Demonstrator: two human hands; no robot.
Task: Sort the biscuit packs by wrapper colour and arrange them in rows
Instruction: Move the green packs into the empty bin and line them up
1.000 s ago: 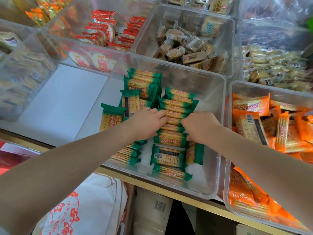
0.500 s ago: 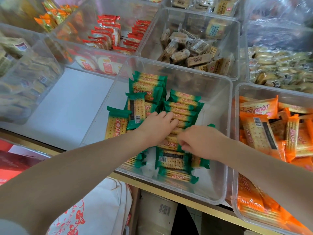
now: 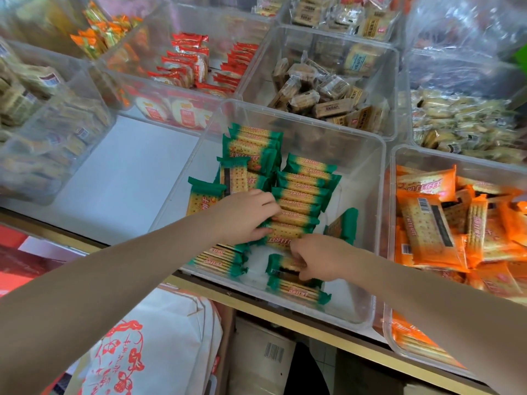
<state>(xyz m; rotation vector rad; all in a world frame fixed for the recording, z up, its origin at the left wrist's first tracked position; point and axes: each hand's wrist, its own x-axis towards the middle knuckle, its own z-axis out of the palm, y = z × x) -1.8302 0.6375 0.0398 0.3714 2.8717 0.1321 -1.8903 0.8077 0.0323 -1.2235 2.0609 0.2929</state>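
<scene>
So compared with half a second back, the right hand (image 3: 319, 259) has dropped lower in the clear bin (image 3: 379, 178) and its fingers are now curled around a green pack (image 3: 281, 265) near the front, where before it was up against the middle stack. One loose green pack (image 3: 343, 225) now stands tilted on edge just right of the row, more exposed than it was. The left hand (image 3: 242, 215) has barely moved, fingers stretched out flat and pressing on the row of green packs (image 3: 305, 192) in the middle of the bin.

More green packs sit stacked at the back left and flat at the front left of the same bin. The bin to the right holds orange packs (image 3: 427, 223) in a loose heap. Behind are bins with red packs (image 3: 188, 64) and brownish wrapped biscuits (image 3: 322, 92). Everything sits on a white surface (image 3: 125, 172) with a wood-coloured front edge. Under it there's a white bag with red print (image 3: 137, 352) and a cardboard box (image 3: 262, 349) with a barcode.
</scene>
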